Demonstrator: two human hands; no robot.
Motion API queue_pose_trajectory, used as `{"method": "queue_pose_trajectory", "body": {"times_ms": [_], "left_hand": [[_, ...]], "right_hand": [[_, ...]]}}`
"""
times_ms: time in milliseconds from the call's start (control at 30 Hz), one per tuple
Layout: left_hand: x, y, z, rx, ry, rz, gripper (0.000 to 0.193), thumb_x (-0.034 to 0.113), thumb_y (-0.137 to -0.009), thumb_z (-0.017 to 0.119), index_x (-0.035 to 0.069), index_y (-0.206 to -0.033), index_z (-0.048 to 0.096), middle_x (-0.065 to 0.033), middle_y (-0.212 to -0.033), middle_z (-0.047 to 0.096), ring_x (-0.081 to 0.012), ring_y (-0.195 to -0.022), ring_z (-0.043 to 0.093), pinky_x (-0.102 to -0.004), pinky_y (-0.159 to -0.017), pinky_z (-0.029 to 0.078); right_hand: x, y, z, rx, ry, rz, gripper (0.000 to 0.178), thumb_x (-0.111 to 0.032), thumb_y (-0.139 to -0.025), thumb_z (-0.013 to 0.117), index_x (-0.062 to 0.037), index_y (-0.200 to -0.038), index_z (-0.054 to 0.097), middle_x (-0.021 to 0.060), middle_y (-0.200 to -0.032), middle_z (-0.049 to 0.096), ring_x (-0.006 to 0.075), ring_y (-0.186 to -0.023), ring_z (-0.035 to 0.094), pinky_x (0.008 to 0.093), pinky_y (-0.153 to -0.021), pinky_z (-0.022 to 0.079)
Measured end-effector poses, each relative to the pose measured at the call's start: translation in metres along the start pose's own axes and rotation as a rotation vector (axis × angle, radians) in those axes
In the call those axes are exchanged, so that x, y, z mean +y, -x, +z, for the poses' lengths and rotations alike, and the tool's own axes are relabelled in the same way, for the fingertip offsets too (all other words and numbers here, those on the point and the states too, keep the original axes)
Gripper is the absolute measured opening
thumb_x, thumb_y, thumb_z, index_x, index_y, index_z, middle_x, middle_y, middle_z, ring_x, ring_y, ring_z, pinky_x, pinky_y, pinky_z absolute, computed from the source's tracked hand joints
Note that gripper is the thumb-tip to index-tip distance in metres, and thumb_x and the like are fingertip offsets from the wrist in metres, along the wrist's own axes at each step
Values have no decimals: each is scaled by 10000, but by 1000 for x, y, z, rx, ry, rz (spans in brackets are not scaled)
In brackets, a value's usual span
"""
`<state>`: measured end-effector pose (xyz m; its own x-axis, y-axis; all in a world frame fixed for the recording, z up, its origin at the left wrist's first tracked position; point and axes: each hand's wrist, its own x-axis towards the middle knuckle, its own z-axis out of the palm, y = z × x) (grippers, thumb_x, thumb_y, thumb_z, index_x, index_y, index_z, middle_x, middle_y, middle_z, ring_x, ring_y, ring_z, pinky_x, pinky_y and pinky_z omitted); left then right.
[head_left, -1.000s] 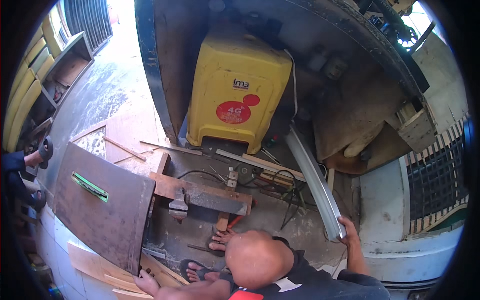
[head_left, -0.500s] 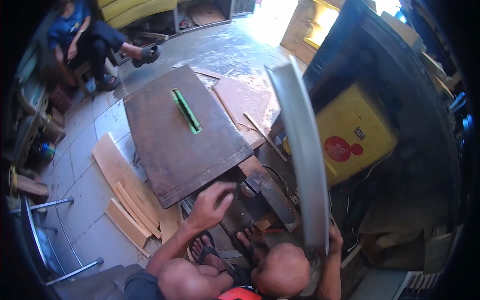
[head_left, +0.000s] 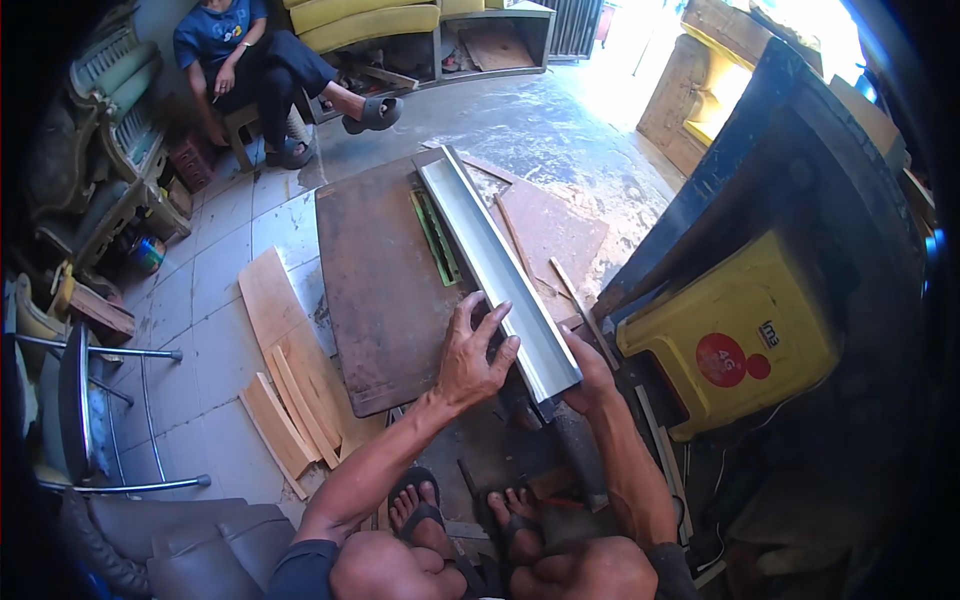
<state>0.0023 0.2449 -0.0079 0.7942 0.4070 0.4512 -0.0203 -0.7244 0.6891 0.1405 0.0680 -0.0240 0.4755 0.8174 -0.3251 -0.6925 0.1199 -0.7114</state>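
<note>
A long silvery-white U-shaped metal channel (head_left: pixel 497 262) lies lengthwise over the right side of a brown saw table (head_left: pixel 375 300), its hollow facing up. Beside it, a slot with a green rim (head_left: pixel 434 238) is cut into the tabletop. My left hand (head_left: pixel 478 355) is at the channel's left edge near its close end, fingers apart, thumb and fingertips at the rim. Holding the near right end from the outer side is my right hand (head_left: pixel 588 375), its fingers partly hidden beneath the channel.
Light wooden boards (head_left: pixel 290 360) lie on the tiles at left, near a metal-legged chair (head_left: pixel 85 400). A yellow plastic stool (head_left: pixel 735 340) stands at right under a dark curved panel (head_left: pixel 850 200). Wood strips (head_left: pixel 585 310) lie beyond the table. A seated person (head_left: pixel 265 75) is at back left.
The channel, held raised at the right by my right hand, has come down left onto the saw table. My left hand has moved forward to its edge. The view has shifted.
</note>
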Motion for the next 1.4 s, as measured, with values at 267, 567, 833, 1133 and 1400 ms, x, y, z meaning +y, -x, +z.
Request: {"method": "queue_pose_trajectory", "body": {"times_ms": [267,567,833,1133,1400], "left_hand": [[-11,8,10,35,10,-71,583,345,-990,666,39,-1476,569,-325,-1525,392,-493,-1363,489,-522,-1160,405],[-6,3,8,-22,-134,-101,752,451,-1008,611,85,-1625,385,-365,-1613,327,-526,-1427,436,-540,-1171,375],[-7,1,10,-72,-184,-145,868,558,-1002,565,49,-1652,298,-361,-1666,230,-520,-1446,412,-576,-1162,335],[-10,-1,12,-76,-213,-155,881,566,-1004,561,7,-1636,308,-348,-1677,224,-478,-1475,397,-550,-1163,317],[-10,-3,14,-65,-199,-189,862,542,-1005,560,20,-1641,302,-334,-1685,225,-466,-1480,398,-543,-1164,314]], "right_hand": [[-7,22,40,384,1005,-185,574,-404,-939,785,-138,-1433,662,127,-991,710,188,-849,701,346,-815,556],[3,-7,46,548,1390,-587,380,-212,-903,727,-128,-1272,764,182,-860,611,341,-762,652,433,-736,538],[10,-23,53,605,1400,-613,376,-185,-884,717,-148,-1254,774,162,-860,612,332,-748,653,447,-719,540],[7,-27,53,617,1398,-624,373,-210,-881,716,-174,-1247,779,148,-858,614,331,-756,661,446,-712,538],[6,-28,53,637,1395,-595,372,-231,-877,718,-185,-1240,784,140,-874,624,328,-769,668,447,-728,543]]}}
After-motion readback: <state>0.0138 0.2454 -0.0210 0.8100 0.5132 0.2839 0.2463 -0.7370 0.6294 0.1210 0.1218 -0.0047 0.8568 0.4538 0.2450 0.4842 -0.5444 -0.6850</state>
